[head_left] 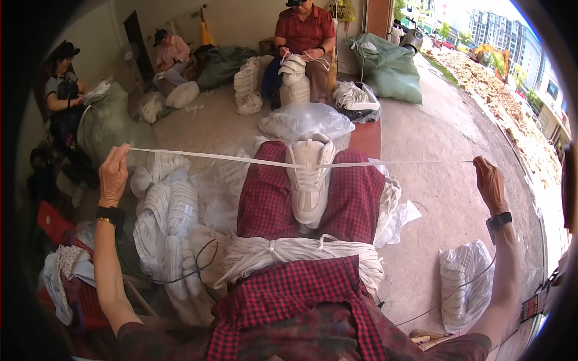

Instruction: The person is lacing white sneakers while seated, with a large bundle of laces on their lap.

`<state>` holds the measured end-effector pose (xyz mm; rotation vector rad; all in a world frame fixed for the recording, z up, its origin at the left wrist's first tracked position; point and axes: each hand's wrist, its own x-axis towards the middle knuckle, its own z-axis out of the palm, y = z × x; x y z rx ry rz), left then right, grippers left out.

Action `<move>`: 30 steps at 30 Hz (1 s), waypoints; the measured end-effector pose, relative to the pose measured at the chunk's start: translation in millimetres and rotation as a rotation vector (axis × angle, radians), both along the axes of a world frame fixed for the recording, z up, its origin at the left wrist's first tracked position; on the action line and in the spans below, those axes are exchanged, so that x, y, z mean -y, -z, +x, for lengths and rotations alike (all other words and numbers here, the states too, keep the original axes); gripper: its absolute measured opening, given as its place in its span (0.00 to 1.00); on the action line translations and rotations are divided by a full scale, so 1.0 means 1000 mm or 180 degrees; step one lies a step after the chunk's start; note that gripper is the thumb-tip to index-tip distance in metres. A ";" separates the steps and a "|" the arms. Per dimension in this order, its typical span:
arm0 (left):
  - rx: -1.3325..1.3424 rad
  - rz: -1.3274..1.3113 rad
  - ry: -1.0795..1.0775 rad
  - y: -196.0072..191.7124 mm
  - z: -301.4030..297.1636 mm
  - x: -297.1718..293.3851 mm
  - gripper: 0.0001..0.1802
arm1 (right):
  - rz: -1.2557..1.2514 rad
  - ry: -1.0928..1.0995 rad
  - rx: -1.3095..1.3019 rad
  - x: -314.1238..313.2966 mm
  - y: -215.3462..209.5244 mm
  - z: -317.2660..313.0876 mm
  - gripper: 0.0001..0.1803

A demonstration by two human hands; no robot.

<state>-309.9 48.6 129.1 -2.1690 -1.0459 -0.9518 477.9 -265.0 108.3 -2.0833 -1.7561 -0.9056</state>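
Note:
A cream-white sneaker (310, 180) is gripped between my knees, its toe pointing toward me. A flat white shoelace (241, 159) runs from its upper eyelets out to both sides, pulled taut. The lower eyelets are laced in crossing rows. My left hand (113, 174), raised far out to the left, pinches one lace end. Stretched out to the right, my right hand (490, 183) is closed on the other end. Across my lap lies a thick bundle of white shoelaces (301, 257) on a red-and-black checked apron (283, 295).
Stacks of pale shoe uppers (165, 210) in clear plastic lie left of my legs. A bagged stack (463, 283) stands at the right. Ahead, a person in a red shirt (306, 30) works on a shoe stack. Green sacks (388, 69) and two more people sit farther back.

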 end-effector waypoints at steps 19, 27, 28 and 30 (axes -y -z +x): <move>0.2266 -0.0388 0.1287 0.052 0.185 0.037 0.08 | 0.0958 -0.1690 -0.3162 -0.123 0.065 -0.180 0.06; 0.2767 -0.3100 0.2370 0.132 0.301 0.026 0.09 | -0.0039 -0.2319 -0.3677 -0.192 0.094 -0.247 0.04; 0.2810 -0.3196 0.2444 0.136 0.307 0.027 0.09 | -0.0036 -0.2299 -0.3691 -0.193 0.096 -0.244 0.04; 0.2771 -0.3150 0.2412 0.145 0.310 0.026 0.09 | -0.0318 -0.2169 -0.3425 -0.194 0.098 -0.238 0.05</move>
